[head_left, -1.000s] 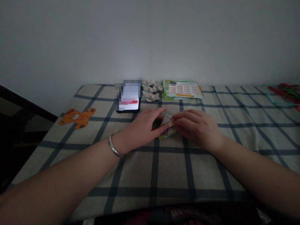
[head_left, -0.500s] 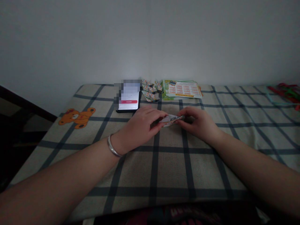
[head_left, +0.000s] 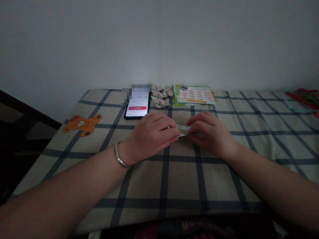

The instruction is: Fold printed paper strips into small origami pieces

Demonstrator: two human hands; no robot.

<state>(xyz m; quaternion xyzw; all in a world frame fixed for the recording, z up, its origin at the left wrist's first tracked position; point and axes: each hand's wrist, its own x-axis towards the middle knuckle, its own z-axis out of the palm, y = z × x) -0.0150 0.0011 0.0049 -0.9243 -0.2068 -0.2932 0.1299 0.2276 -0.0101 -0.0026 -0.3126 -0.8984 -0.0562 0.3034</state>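
Note:
Between my two hands is a small folded piece of printed paper, with green and white showing on its visible face. My left hand, with a silver bangle at the wrist, pinches the paper's left end between thumb and fingers. At the right end, the fingers and thumb of my right hand close on the paper. My fingers cover both ends, so its full shape is hidden. Just beyond the hands lie several folded paper pieces in a small cluster. A stack of printed sheets sits to their right.
A lit phone lies beyond my left hand. An orange bear cutout is at the left on the checked tablecloth. Red and green items lie at the far right. A wall borders the table's back edge.
The paper has turned between my hands, now showing a green printed face instead of a grey-white pointed one. My left fingers have moved slightly right over it; my right fingers have shifted their grip.

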